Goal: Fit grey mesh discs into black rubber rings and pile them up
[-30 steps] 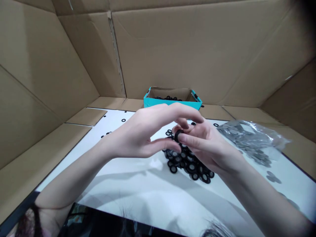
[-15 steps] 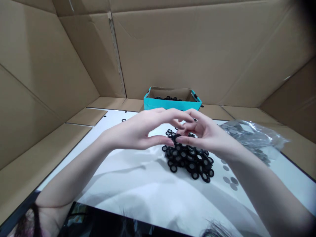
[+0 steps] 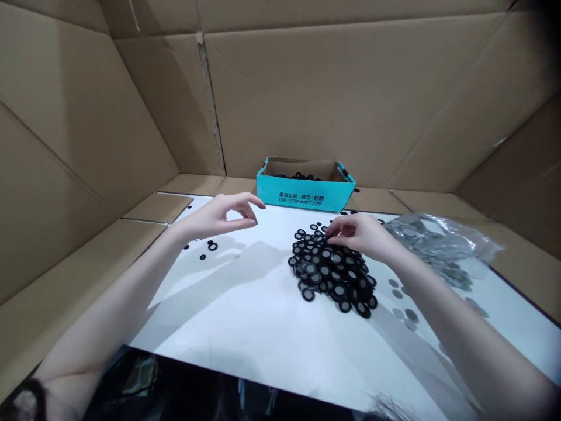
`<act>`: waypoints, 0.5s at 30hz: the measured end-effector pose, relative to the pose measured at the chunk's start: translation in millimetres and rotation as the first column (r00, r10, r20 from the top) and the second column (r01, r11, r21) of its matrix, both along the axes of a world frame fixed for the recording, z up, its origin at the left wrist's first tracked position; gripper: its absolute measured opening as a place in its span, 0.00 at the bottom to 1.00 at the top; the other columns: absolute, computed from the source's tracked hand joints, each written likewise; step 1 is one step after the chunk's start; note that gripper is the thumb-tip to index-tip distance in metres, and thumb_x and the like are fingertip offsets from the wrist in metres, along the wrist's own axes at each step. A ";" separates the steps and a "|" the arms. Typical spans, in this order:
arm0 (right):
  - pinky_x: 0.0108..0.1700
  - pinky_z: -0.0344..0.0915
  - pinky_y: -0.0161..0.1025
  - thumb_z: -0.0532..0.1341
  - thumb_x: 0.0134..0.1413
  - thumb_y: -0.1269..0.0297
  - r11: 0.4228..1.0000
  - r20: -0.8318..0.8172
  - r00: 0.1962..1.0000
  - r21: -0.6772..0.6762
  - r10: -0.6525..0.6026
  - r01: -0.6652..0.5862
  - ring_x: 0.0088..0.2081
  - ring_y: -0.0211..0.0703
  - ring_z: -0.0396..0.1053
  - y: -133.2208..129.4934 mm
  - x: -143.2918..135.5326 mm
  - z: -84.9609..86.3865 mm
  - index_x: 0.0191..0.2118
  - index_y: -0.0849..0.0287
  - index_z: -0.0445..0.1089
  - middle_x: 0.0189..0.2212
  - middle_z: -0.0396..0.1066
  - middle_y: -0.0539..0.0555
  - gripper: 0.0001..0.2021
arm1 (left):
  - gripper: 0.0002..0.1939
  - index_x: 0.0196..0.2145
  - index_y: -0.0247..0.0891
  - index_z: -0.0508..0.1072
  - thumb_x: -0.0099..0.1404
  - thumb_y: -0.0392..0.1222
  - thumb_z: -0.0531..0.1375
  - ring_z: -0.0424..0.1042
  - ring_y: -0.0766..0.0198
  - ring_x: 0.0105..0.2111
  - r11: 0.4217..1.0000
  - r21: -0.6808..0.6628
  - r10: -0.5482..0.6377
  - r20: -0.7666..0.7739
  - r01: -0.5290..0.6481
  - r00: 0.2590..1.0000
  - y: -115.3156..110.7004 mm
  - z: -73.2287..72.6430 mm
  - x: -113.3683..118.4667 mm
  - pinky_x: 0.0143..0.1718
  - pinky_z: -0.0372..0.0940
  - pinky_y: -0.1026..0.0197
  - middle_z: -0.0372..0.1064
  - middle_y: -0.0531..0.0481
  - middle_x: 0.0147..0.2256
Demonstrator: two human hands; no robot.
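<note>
A heap of black rings with pale discs in their centres [image 3: 335,275] lies on the white table [image 3: 245,327]. At the heap's back edge, my right hand [image 3: 353,234] has its fingers pinched together on a black ring, partly hidden by the fingertips. My left hand [image 3: 228,213] hovers over the table to the left of the heap, thumb and index finger apart, with nothing between them.
Behind the heap stands a turquoise box [image 3: 307,193] with black rings inside. A clear plastic bag of pale discs [image 3: 438,240] lies at the right, with loose discs [image 3: 405,316] in front. Several small black rings [image 3: 213,246] lie at the left. Cardboard walls [image 3: 342,99] surround the table.
My hands were together above the heap. My left hand has moved away to the left and opened, while my right hand has come down onto the back of the heap.
</note>
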State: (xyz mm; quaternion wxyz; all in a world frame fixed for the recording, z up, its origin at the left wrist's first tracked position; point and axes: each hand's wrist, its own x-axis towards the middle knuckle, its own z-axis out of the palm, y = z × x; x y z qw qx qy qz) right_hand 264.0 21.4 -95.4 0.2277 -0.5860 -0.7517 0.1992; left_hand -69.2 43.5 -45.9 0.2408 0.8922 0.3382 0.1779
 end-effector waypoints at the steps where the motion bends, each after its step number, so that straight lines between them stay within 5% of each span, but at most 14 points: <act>1: 0.34 0.67 0.43 0.64 0.42 0.62 1.000 0.009 1.000 -0.002 0.003 -0.003 0.29 0.47 0.72 2.7 -0.1 -1.5 0.26 0.56 0.76 0.24 0.77 0.53 0.05 | 0.19 0.54 0.39 0.68 0.69 0.50 0.56 0.75 0.62 0.41 1.000 -0.013 0.025 -0.012 -0.025 1.000 2.5 -2.9 -3.2 0.33 0.65 0.66 0.77 0.45 0.42; 9: 0.33 0.65 0.43 0.62 0.49 0.57 0.995 -0.025 0.998 0.084 -0.056 0.058 0.34 0.50 0.74 -3.6 10.6 2.2 0.30 0.56 0.78 0.32 0.80 0.56 0.10 | 0.21 0.51 0.40 0.69 0.67 0.54 0.54 0.74 0.58 0.44 0.975 -0.050 0.198 -0.257 -0.218 0.946 25.0 -20.7 -30.8 0.40 0.66 0.62 0.77 0.45 0.44; 13: 0.32 0.66 0.42 0.54 0.60 0.55 0.964 -0.145 0.975 0.180 -0.171 0.196 0.29 0.46 0.72 -18.8 23.3 2.1 0.48 0.59 0.71 0.27 0.76 0.56 0.17 | 0.23 0.48 0.37 0.70 0.63 0.56 0.55 0.74 0.55 0.41 0.948 -0.024 0.288 -0.367 -0.319 0.884 41.0 -35.8 -51.6 0.39 0.65 0.60 0.76 0.42 0.42; 15: 0.34 0.68 0.43 0.55 0.60 0.58 0.942 -0.198 0.958 0.222 -0.208 0.250 0.32 0.47 0.73 -27.2 32.6 0.1 0.58 0.59 0.62 0.38 0.77 0.61 0.22 | 0.24 0.45 0.36 0.71 0.60 0.57 0.57 0.74 0.55 0.38 0.932 -0.009 0.326 -0.412 -0.362 0.851 47.5 -42.7 -62.1 0.37 0.64 0.60 0.75 0.41 0.42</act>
